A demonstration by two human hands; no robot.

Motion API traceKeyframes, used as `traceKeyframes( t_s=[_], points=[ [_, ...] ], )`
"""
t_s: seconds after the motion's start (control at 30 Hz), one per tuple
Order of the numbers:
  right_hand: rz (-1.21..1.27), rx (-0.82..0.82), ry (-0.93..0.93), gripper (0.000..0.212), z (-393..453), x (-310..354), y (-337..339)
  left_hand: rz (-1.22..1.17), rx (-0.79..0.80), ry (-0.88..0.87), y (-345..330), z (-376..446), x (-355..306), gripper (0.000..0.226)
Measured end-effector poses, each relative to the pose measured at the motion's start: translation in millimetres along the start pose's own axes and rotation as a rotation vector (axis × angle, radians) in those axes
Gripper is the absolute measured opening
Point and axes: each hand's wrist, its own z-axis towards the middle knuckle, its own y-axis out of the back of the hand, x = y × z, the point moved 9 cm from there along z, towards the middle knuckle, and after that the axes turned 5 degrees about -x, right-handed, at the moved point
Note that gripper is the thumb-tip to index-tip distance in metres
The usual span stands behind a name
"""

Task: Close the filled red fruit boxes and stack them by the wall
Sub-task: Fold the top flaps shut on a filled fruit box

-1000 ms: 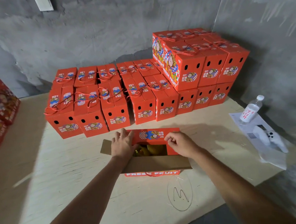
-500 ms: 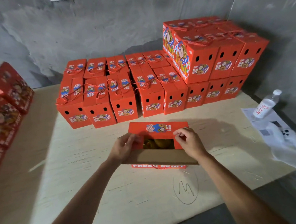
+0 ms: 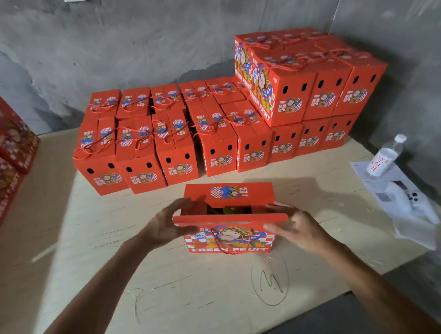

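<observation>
1. Red fruit box (image 3: pixel 230 239) is set on the board (image 3: pixel 170 299), near the closed boxes (image 3: pixel 176 133) by the wall, and is flanked by both hands.
2. Left hand (image 3: pixel 166 225) is curled round the near flap's (image 3: pixel 230 218) left end; right hand (image 3: pixel 299 229) is spread at its right end.
3. That flap is now folded inward, red side up, unlike half a second ago.

Bench: pale plywood bench (image 3: pixel 92 290) bore a circled pen "M" (image 3: pixel 270 282).
On it: red cardboard fruit boxes (image 3: pixel 177 154), clear plastic water bottle (image 3: pixel 384 159), white paper sheet (image 3: pixel 393 189).
</observation>
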Motion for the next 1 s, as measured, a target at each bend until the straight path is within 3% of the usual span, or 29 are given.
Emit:
traceKeyframes(
  t_s=[0.07,0.13,0.2,0.27,0.3,0.47,0.63,0.87,1.0],
  points=[
    [0.152,-0.227,-0.105,0.045,11.2,1.4,13.1,-0.018,-0.25,0.162,12.0,9.5,-0.5,0.091],
    [0.042,-0.441,-0.093,0.053,21.2,11.1,26.7,0.353,-0.433,0.265,16.4,20.1,-8.8,0.101],
    [-0.221,-0.482,0.062,0.052,34.4,31.2,21.0,0.71,-0.481,0.1,-1.0,32.3,-33.4,0.079],
    [-0.398,-0.42,0.187,0.037,42.4,46.0,-2.3,0.786,-0.421,-0.145,-34.3,37.0,-52.3,0.042],
    [-0.432,-0.435,0.187,0.032,42.9,47.5,-9.2,0.768,-0.408,-0.188,-46.8,35.7,-51.6,0.034],
    [-0.489,-0.635,0.121,0.035,44.4,40.4,-15.4,0.716,-0.586,-0.141,-52.6,32.1,-38.1,0.028],
    [-0.55,-0.582,0.079,0.033,60.9,34.0,-14.2,0.748,-0.578,-0.096,-49.6,46.3,-39.4,0.031],
    [-0.72,-0.345,0.084,0.032,85.4,38.3,-35.6,0.905,-0.423,-0.037,-58.9,74.1,-32.2,0.03],
    [-0.755,-0.12,-0.009,0.047,96.2,19.5,-48.0,0.996,-0.293,-0.001,-71.7,79.1,-19.9,0.048]
  ],
)
